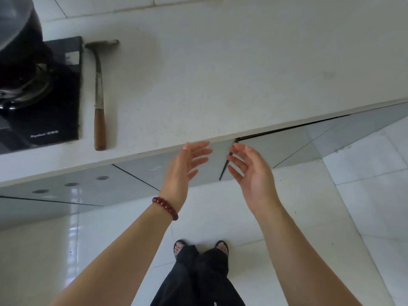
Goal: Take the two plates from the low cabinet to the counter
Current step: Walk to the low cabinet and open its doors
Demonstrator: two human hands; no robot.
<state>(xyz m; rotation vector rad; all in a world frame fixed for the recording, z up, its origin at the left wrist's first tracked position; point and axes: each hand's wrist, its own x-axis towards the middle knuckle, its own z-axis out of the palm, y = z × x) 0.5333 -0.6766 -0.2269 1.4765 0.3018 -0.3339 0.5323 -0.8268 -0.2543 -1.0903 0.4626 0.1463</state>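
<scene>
No plate is in view. A pale stone counter [220, 74] fills the upper half of the view. Under its front edge run grey glossy low cabinet doors [276, 149]; the door on the right stands slightly ajar with a dark gap along its top and left edge. My left hand [183, 173], with a red bead bracelet on the wrist, is held out below the counter edge, fingers spread, holding nothing. My right hand [249, 173] faces it palm to palm, also open and holding nothing, its fingertips near the gap between two doors.
A hammer with a wooden handle [99, 96] lies on the counter at the left. Beside it sits a black gas hob [44, 96] with a dark pot [15, 25] on it. White glossy floor tiles [331, 206] lie below, with my feet in sandals.
</scene>
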